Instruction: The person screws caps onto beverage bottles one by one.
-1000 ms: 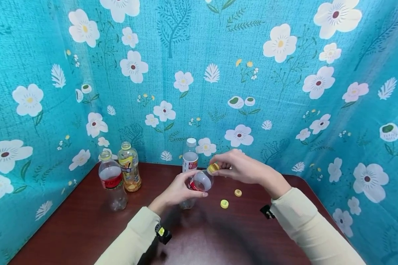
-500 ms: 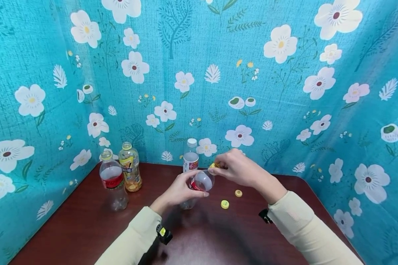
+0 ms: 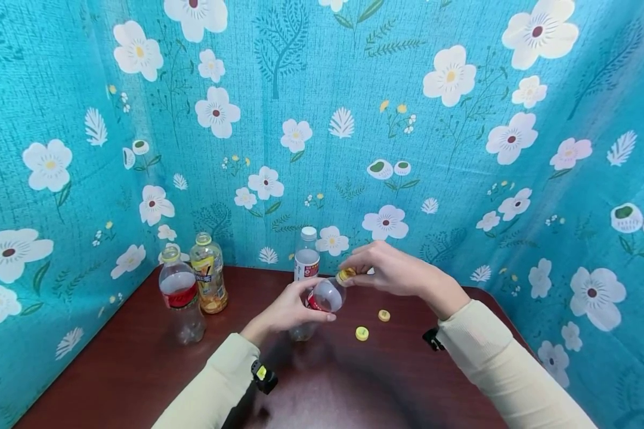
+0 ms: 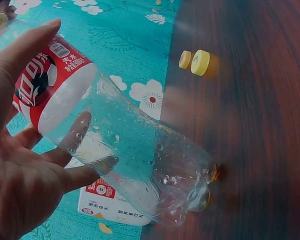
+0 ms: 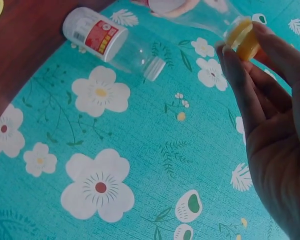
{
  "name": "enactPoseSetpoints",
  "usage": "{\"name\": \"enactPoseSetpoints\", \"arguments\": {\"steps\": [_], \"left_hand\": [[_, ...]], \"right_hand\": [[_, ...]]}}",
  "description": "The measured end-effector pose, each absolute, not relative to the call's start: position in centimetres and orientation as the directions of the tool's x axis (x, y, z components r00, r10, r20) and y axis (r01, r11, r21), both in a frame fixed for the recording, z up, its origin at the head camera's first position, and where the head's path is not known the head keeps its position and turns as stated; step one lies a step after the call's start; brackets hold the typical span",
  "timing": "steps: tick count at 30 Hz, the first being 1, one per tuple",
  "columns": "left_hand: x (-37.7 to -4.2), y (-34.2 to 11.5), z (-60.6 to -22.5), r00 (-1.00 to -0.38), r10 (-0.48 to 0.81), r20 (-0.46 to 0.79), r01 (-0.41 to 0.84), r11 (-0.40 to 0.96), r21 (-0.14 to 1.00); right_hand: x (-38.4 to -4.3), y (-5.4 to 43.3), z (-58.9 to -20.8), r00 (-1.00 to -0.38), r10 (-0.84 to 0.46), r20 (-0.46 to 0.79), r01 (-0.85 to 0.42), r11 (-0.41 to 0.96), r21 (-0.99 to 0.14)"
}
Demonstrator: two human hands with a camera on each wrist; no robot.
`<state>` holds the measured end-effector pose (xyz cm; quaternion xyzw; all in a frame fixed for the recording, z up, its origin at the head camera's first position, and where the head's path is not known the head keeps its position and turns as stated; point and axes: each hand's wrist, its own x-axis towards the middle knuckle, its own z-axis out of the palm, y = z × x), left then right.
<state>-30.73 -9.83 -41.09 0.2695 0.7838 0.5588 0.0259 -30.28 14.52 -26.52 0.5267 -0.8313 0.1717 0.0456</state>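
Note:
My left hand (image 3: 288, 308) grips a clear plastic soda bottle (image 4: 125, 135) with a red label round its middle. The bottle is tilted, its neck pointing up and to the right in the head view. At that neck, my right hand (image 3: 390, 269) pinches a yellow bottle cap (image 5: 249, 46) between thumb and fingers. The cap is at the bottle's mouth; whether its thread is engaged I cannot tell. Close behind the held bottle stands a clear bottle (image 3: 307, 262) with a white cap and a white-and-red label.
At the table's left stand a red-labelled bottle (image 3: 182, 304) and a yellow-labelled bottle (image 3: 209, 277), both without caps. Two loose yellow caps, one nearer (image 3: 362, 333) and another cap (image 3: 384, 315) farther back, lie right of the held bottle. A blue flowered curtain (image 3: 322, 149) surrounds the table (image 3: 322, 387).
My right hand's fingers have turned about the cap, covering more of it half a second ago and showing it again now. The left hand keeps the bottle nearly still.

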Motion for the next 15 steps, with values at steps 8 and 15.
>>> {"name": "enactPoseSetpoints", "arguments": {"steps": [8, 15], "left_hand": [[-30.6, -9.23, -41.1, -0.874, 0.402, 0.272, 0.391, 0.25, 0.886], [-30.33, -9.13, -41.31, -0.891, 0.378, 0.252, 0.365, 0.267, 0.892]], "right_hand": [[-30.19, 14.43, -26.51, -0.526, -0.807, 0.268, -0.85, 0.483, -0.212], [-30.53, 14.16, -26.87, -0.524, -0.801, 0.289, -0.85, 0.476, -0.225]]}}
